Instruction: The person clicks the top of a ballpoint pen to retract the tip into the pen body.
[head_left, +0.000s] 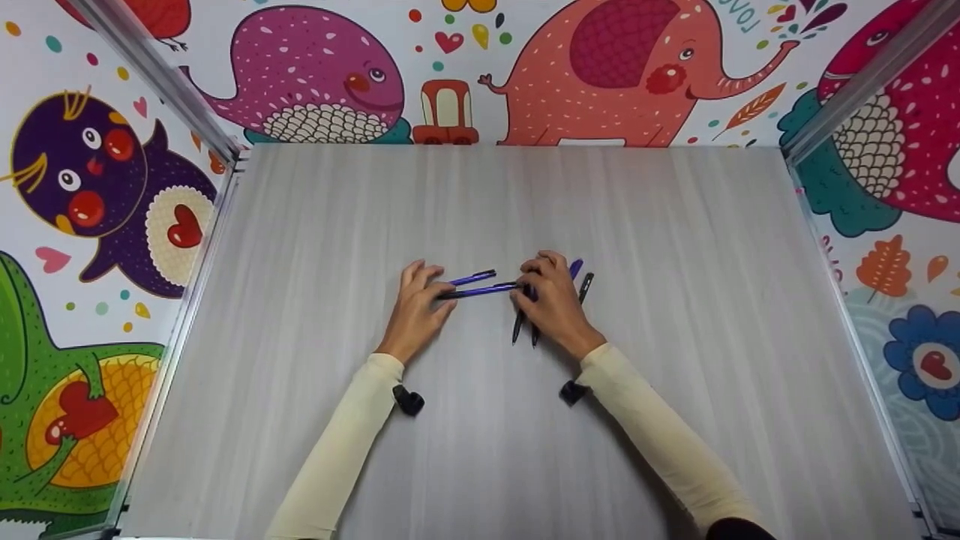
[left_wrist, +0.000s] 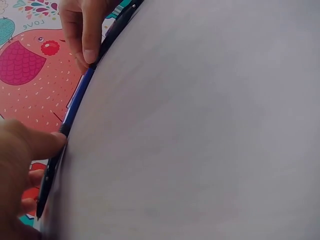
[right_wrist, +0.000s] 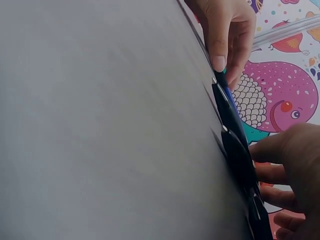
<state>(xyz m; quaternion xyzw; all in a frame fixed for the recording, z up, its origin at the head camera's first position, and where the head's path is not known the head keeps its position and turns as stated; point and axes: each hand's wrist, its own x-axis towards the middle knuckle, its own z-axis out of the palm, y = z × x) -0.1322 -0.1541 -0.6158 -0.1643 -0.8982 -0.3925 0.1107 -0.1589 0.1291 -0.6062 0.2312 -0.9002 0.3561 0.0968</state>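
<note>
We list one blue pen, lying crosswise between the hands, at or just above the surface.
Left hand: grip pinching its left end.
Right hand: grip pinching its right end.
Second blue pen: just beyond, far side.
Third pen, black pen: slanting beneath the right hand.
Step, we judge: positioning; next move calls for even hold.
</note>
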